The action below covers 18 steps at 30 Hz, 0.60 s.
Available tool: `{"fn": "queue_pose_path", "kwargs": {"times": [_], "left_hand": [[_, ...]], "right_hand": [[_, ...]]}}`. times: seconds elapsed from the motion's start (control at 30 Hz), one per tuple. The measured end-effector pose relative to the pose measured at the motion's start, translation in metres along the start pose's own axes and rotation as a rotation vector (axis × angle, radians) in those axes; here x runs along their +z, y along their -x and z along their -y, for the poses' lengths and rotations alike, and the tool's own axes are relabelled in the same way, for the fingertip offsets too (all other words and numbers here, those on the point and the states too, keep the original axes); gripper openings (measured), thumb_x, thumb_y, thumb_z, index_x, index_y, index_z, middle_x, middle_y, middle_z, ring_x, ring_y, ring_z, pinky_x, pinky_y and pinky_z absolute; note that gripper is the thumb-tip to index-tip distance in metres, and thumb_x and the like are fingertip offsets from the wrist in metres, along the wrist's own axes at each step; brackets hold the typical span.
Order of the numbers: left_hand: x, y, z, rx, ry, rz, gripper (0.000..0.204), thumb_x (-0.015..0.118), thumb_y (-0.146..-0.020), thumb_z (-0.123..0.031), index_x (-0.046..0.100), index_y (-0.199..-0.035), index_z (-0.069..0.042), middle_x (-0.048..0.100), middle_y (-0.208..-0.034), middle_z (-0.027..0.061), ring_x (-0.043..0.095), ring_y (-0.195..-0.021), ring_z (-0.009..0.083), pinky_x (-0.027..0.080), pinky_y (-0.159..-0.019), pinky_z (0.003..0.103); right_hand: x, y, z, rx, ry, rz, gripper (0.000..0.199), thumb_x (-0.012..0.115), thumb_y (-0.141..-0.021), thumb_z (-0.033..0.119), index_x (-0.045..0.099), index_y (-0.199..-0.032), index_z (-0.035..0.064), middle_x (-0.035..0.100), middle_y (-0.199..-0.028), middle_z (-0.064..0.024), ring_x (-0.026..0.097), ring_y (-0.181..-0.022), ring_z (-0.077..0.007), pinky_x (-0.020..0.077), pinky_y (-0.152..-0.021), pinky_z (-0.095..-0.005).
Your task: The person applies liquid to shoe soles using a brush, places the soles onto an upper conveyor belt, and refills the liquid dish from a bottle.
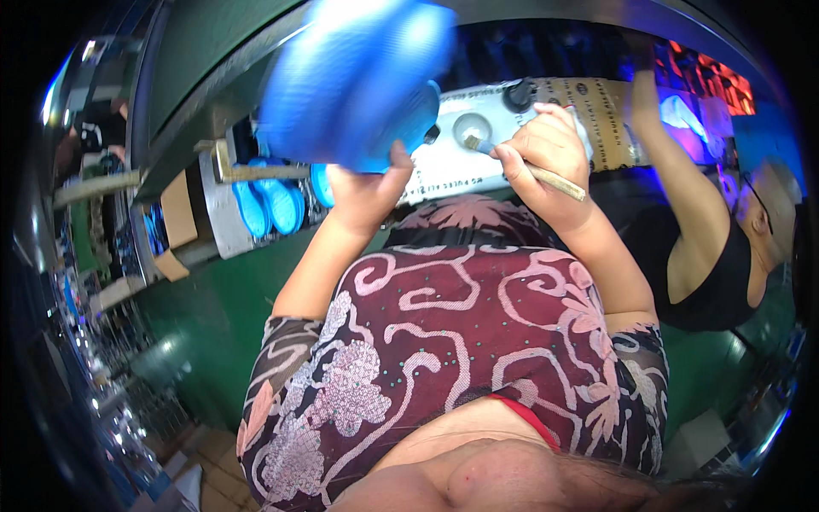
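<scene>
My left hand (368, 189) grips a bright blue shoe sole (341, 81) from below, thumb on its near edge. The sole is raised and smeared by motion, so its detail cannot be read. A wooden-handled brush (559, 182) lies across my right hand (550, 154), with the fingers closed round it. Its bristles point left, over the near edge of a small round dish (472, 128) on the printed white work surface (461, 173). A dark round object (518, 96) stands just beyond the dish.
Blue soles (269, 207) lie on a grey board at the left, beside a wooden bar (264, 172) and cardboard (179, 213). A dark metal beam (209, 85) crosses the upper left. At the right a co-worker's arm (682, 162) reaches toward the line, where red items (708, 72) stand.
</scene>
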<state>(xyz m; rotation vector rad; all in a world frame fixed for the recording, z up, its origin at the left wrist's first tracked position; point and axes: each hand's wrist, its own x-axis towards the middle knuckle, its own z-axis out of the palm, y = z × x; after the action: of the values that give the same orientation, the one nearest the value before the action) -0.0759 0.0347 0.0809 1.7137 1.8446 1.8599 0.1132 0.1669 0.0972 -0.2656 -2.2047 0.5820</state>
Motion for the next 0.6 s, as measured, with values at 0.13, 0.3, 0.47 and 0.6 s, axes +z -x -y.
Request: {"fn": "queue_pose_path", "kwargs": {"times": [0.13,0.3,0.47,0.6], "left_hand": [[-0.007,-0.022,-0.023,-0.432,0.371,0.121,0.046,0.060,-0.079,0.001,0.041,-0.120,0.005,0.058,-0.107,0.0160,0.061,-0.092,0.0219,0.052,-0.076,0.033],[0.005,-0.070,-0.022,-0.881,0.819,0.732,0.071,0.073,-0.073,-0.024,0.038,-0.127,0.006,0.059,-0.105,0.0170,0.062,-0.062,0.0143,0.049,-0.043,0.021],[0.152,-0.163,0.011,-0.864,1.316,1.153,0.055,0.072,-0.077,-0.027,0.045,-0.115,0.002,0.061,-0.088,0.0105,0.058,-0.052,0.0138,0.047,-0.042,0.022],[0.262,-0.256,-0.020,-1.181,1.525,0.496,0.040,0.059,-0.088,-0.015,0.041,-0.118,0.006,0.055,-0.110,0.0261,0.061,-0.096,0.0318,0.056,-0.081,0.035]], "right_hand": [[-0.017,0.023,-0.014,0.118,0.044,-0.113,0.016,0.063,-0.077,0.009,0.061,-0.061,0.0066,0.056,-0.059,-0.0046,0.054,-0.060,-0.0231,0.0420,-0.075,-0.0363],[-0.024,0.062,-0.019,0.349,0.145,-0.169,0.018,0.060,-0.081,0.007,0.063,-0.063,0.0050,0.057,-0.060,-0.0083,0.055,-0.064,-0.0269,0.0440,-0.081,-0.0378],[-0.029,0.080,-0.015,0.553,0.140,-0.302,0.019,0.059,-0.083,0.008,0.065,-0.065,0.0031,0.059,-0.060,-0.0070,0.054,-0.062,-0.0242,0.0436,-0.074,-0.0359],[-0.031,0.086,-0.019,0.492,0.170,-0.282,0.023,0.056,-0.086,0.008,0.064,-0.066,0.0014,0.058,-0.058,-0.0064,0.053,-0.057,-0.0206,0.0422,-0.067,-0.0336]]}}
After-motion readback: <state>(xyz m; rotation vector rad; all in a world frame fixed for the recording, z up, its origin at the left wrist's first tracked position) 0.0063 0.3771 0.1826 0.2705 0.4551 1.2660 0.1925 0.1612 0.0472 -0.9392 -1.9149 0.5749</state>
